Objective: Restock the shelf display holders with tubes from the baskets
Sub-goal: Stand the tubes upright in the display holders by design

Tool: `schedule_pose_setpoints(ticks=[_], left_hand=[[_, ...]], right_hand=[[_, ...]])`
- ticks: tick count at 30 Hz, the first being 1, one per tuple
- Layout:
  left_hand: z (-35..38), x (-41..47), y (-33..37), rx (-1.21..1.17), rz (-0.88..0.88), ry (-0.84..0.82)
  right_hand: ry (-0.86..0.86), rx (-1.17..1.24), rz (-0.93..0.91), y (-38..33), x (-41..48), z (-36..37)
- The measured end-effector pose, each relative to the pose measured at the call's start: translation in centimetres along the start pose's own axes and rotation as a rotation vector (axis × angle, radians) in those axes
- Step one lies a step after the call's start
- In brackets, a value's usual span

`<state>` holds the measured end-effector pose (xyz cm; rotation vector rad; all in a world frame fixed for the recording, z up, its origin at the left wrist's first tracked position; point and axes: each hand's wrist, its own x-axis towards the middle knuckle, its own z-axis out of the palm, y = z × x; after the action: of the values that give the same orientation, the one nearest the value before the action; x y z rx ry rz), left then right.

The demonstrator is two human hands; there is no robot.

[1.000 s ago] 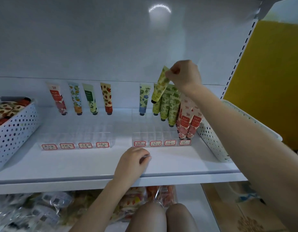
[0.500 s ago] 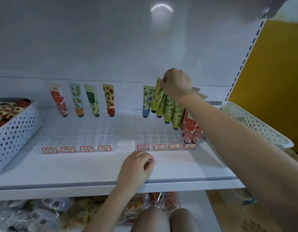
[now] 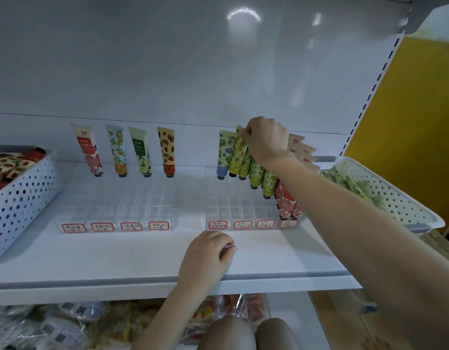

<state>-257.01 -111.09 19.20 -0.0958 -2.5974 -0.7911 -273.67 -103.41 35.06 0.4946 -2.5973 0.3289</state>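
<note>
Both hands are working at a white shop shelf. My right hand is pinching the flat crimped top of a yellow-green tube between thumb and fingertips. The tube is hanging cap down at the far end of the right clear holder, in the second lane from the left, just beside a blue-flowered tube. I cannot tell whether the cap is seated yet. My left hand is resting on the shelf's near edge, fingers loosely curled, holding nothing. More green tubes are lying in the white perforated basket at the right. I am judging this tube to be light and soft-walled, with a glossy skin that could slip. The crimped end looks the stiffest part, so that is the place to hold, squeezing gently.
</note>
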Motion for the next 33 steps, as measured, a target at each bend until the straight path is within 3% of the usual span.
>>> schedule_pose_setpoints(ticks=[13,33], left_hand=[[0.0,0.2,0.0,0.032,0.0,-0.017],[0.2,0.1,-0.1,0.034,-0.011,-0.008]], right_hand=[[0.062,0.04,-0.016,0.4,-0.6,0.8],[-0.11,-0.084,-0.003,-0.5,0.4,0.9]])
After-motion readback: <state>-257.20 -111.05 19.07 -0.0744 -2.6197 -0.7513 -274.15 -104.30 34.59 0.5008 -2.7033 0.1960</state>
